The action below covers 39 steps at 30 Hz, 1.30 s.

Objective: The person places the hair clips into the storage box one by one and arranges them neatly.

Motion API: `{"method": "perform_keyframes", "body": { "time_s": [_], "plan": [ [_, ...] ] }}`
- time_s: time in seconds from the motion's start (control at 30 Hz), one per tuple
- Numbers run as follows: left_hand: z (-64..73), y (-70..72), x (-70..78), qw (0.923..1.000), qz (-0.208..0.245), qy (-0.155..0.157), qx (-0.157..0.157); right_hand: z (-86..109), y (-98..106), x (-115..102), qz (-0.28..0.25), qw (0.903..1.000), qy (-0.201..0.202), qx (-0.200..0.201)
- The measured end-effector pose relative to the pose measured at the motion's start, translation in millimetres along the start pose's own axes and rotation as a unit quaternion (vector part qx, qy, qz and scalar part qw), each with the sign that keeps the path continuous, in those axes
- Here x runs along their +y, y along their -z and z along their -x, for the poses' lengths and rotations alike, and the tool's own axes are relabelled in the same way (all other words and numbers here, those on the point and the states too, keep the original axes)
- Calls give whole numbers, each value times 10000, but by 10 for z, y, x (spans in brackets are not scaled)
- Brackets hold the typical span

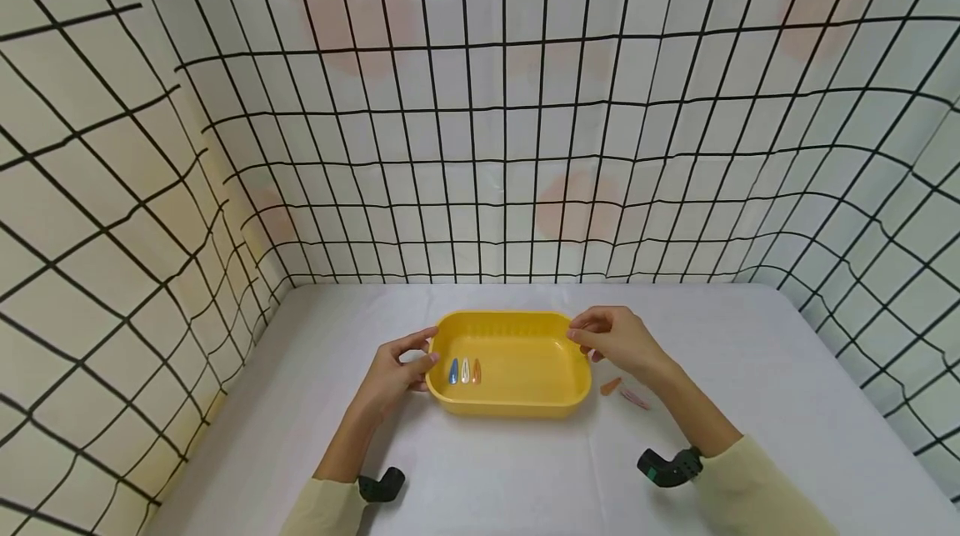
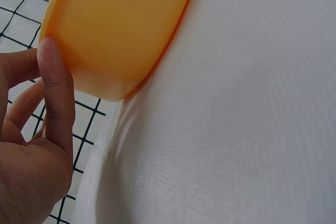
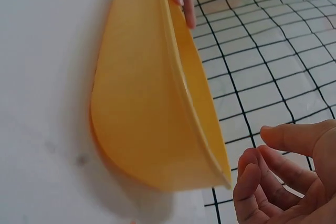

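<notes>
A yellow plastic tray [image 1: 525, 361] sits on the white-covered table. Inside it, toward the left end, a blue hair clip [image 1: 453, 371], a white hair clip [image 1: 466, 371] and an orange hair clip [image 1: 477, 371] lie side by side. My left hand [image 1: 393, 368] pinches the tray's left rim, its thumb lapping over the edge in the left wrist view. At the tray's upper right corner is my right hand [image 1: 617, 338]; in the right wrist view its fingers are loosely bent beside the rim, thumb apart from them, with nothing between.
On the cloth just right of the tray lie another orange hair clip [image 1: 611, 387] and a pink hair clip [image 1: 634, 398]. A white backdrop with a black grid net [image 1: 502, 186] rises behind the table's far edge and along both sides. Dark wrist cameras [image 1: 670, 468] are strapped to both wrists.
</notes>
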<state>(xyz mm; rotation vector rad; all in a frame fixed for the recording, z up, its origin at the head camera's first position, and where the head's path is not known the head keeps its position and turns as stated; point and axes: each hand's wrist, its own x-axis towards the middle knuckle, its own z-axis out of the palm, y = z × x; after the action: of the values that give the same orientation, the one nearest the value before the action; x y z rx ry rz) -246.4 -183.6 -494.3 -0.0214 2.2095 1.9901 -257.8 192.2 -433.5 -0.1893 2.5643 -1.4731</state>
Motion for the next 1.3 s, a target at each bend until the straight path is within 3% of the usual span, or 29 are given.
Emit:
{"method": "perform_keyframes", "body": {
  "time_s": [0.57, 1.0, 1.3],
  "plan": [
    [-11, -8, -11, 10000, -37, -13, 86, 261, 229, 532, 308, 9978, -538, 246],
    [-19, -3, -30, 9999, -102, -7, 122, 388, 220, 829, 506, 9959, -688, 302],
    [-33, -13, -56, 9999, -34, -30, 99, 343, 157, 895, 648, 9949, -700, 337]
  ]
}}
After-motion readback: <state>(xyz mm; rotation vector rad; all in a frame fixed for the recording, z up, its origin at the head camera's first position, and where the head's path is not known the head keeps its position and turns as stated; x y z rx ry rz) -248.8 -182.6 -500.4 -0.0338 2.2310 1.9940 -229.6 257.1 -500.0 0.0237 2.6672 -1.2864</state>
